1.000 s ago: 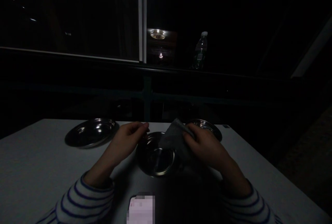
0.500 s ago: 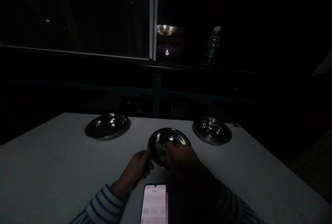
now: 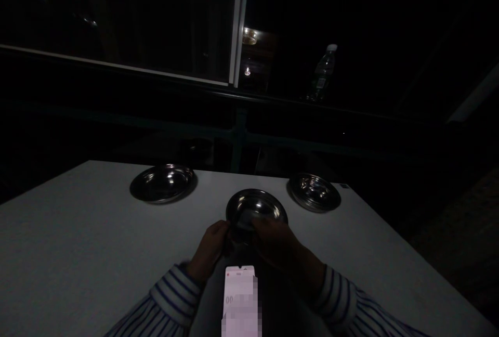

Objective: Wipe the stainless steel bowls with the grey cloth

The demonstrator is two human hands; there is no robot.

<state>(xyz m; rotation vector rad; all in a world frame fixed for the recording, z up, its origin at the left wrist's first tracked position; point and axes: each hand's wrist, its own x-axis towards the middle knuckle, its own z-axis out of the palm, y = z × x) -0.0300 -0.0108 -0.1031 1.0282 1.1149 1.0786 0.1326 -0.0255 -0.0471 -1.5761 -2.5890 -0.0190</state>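
The scene is very dark. A round metal plate (image 3: 257, 204) lies on the white table (image 3: 78, 233) just ahead of me. My left hand (image 3: 210, 248) curls at the plate's near left rim and seems to grip it. My right hand (image 3: 275, 241) is closed over the plate's near edge; a grey cloth seen earlier is hidden under it, only a dim patch showing inside the plate. Both arms wear striped sleeves.
Two more metal plates lie further back, one at the left (image 3: 162, 183) and one at the right (image 3: 314, 192). A lit phone (image 3: 239, 298) sits close to me. A water bottle (image 3: 323, 74) stands on a dark ledge beyond the table.
My right hand came down with the cloth onto the plate. My left hand went from the far left rim to the near left rim. The view shifted so the plates sit further right.
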